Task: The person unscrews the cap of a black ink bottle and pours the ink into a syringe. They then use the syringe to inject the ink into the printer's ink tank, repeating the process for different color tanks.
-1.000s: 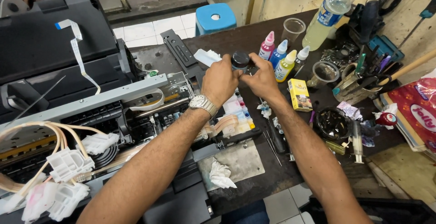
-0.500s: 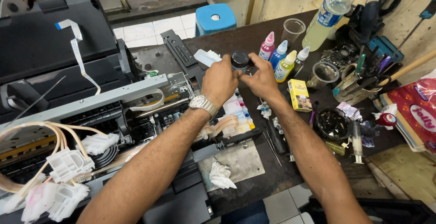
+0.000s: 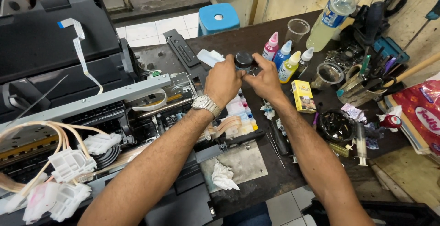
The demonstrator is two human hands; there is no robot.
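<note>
Both my hands meet over the middle of the dark workbench (image 3: 256, 38). My left hand (image 3: 223, 80), with a silver wristwatch, and my right hand (image 3: 261, 80) together grip a small bottle with a black cap (image 3: 243, 60). Just below the hands sits the printer's ink tank block (image 3: 243, 113) with coloured compartments. To the right stand small ink bottles: magenta cap (image 3: 271, 46), cyan cap (image 3: 283, 54), yellow (image 3: 289, 66).
An opened printer (image 3: 68, 93) with loose tubes and white parts (image 3: 68, 171) fills the left. A clear cup (image 3: 298, 29), large plastic bottle (image 3: 332, 15), yellow box (image 3: 302, 96), tool holder (image 3: 362, 81), syringe (image 3: 360, 143) and crumpled tissue (image 3: 223, 176) crowd the bench. A blue stool (image 3: 220, 19) stands behind.
</note>
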